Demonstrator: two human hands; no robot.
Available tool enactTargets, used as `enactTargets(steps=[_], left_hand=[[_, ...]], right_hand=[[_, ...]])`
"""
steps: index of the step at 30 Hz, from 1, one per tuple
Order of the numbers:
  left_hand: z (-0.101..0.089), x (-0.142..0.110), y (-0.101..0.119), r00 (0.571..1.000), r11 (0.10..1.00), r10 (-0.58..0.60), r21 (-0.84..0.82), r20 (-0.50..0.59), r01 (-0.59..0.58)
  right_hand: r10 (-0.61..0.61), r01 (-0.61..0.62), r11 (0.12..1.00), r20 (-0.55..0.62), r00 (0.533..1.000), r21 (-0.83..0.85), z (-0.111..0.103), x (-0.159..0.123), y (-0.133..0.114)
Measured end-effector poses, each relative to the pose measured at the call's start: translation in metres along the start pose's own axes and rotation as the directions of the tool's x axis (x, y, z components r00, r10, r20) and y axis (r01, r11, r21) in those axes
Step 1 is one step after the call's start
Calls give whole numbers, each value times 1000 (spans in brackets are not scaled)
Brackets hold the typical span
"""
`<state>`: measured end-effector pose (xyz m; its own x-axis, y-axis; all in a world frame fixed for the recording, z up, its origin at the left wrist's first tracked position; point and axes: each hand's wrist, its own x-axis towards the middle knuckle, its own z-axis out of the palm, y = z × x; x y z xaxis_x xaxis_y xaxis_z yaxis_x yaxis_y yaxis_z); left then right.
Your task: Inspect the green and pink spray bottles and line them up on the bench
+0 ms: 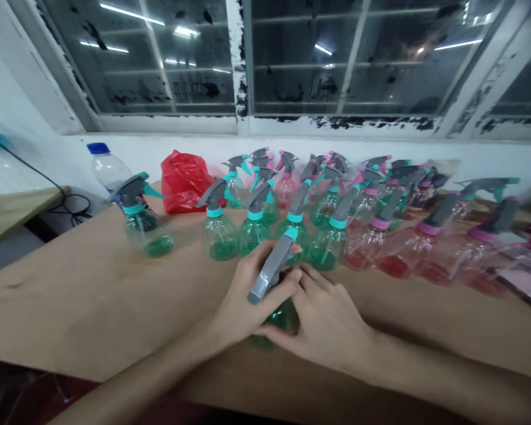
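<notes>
Near the front of the table stands a green spray bottle point(283, 317) with a grey and teal trigger head, the head's long grey back pointing toward me. My left hand point(248, 295) is closed around the neck, just under the spray head. Wrapped about the bottle's body from the right is my right hand point(325, 316), its fingers meeting the left ones. Together the hands hide the collar and much of the bottle. Right behind them is a row of green spray bottles point(221, 239) with teal collars.
Pink spray bottles point(398, 254) continue the row rightward, with more behind. Apart on the left stands another green spray bottle point(148, 236). Behind are a red plastic bag point(186, 183) and a clear bottle with a blue cap point(108, 165). Windows point(159, 65) line the wall.
</notes>
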<state>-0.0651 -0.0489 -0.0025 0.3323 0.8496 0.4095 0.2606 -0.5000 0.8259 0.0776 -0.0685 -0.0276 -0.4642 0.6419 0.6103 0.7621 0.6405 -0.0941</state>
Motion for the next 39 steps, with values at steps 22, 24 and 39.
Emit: enactTargets(steps=[22,24,39], left_hand=[[46,61,-1,989,993,104,46,105,-110],[44,63,-2,984,985,133,91,119,-144],[30,63,-3,983,983,88,147,164,-113]], right_hand=[[-61,-16,964,281,958,264,21,-82,135],[-43,-31,966,278,960,256,20,-82,134],[-19,-67,959,299,954,276,19,-84,133]])
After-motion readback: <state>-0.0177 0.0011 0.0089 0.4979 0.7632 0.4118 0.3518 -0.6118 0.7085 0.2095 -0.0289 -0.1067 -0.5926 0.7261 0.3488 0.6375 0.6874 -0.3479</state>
